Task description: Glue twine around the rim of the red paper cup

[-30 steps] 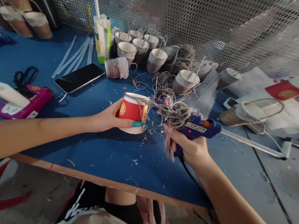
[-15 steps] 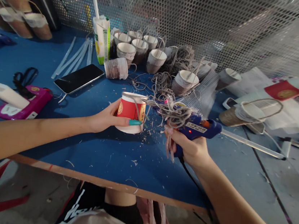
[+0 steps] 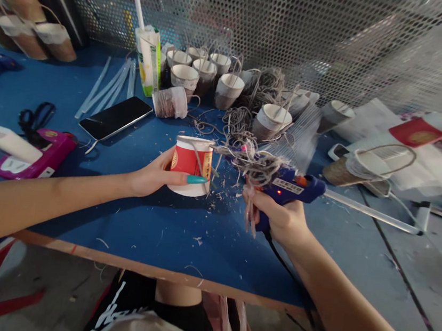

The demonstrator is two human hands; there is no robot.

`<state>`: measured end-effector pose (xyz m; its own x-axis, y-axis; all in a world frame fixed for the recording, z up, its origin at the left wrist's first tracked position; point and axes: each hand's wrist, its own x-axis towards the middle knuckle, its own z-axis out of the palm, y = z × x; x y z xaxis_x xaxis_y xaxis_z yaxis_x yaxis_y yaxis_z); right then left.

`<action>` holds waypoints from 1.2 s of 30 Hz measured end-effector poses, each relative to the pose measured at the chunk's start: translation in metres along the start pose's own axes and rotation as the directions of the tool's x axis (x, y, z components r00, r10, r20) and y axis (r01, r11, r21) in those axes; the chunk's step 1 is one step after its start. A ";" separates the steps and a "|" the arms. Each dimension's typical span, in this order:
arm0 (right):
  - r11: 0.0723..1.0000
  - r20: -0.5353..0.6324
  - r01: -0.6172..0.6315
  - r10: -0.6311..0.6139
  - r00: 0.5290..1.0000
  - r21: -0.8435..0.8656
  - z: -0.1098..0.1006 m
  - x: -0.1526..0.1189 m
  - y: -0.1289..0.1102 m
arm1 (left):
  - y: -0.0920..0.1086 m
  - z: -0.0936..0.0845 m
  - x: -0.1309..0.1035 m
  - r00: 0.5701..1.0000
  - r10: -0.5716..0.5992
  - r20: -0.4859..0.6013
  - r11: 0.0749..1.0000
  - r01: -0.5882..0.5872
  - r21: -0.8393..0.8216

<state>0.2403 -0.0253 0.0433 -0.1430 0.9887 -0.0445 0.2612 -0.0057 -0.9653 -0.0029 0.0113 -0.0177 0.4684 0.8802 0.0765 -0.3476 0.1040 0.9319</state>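
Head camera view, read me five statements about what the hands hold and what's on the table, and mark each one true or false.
1. The left hand holds a red-and-white cup. True.
2. The right hand holds the black phone. False: it grips a blue glue gun.
3. Tangled grey cord covers part of the glue gun's front. True.
4. The drink carton lies on its side. False: it stands upright, with a white straw sticking out.
5. The black phone lies on the blue tabletop. True.

Two hands (image 3: pixel 154 177), one held cup (image 3: pixel 186 160), one held glue gun (image 3: pixel 297 192).
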 end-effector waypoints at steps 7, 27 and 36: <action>0.999 -0.038 -0.034 0.033 0.999 -0.015 -0.003 0.003 0.007 | 0.001 0.000 0.000 1.000 -0.006 0.006 0.999 0.006 -0.033; 0.999 -0.030 -0.041 0.041 0.999 -0.003 0.001 0.001 -0.004 | 0.005 0.001 -0.003 0.999 -0.004 0.049 0.999 0.006 -0.038; 0.998 -0.024 -0.055 0.055 0.998 -0.015 0.001 0.003 -0.002 | 0.008 0.006 -0.003 0.998 0.001 0.058 0.999 0.002 -0.047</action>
<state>0.2380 -0.0226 0.0448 -0.1054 0.9902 -0.0913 0.2833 -0.0581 -0.9573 -0.0025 0.0073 -0.0081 0.5147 0.8518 0.0976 -0.3847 0.1277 0.9142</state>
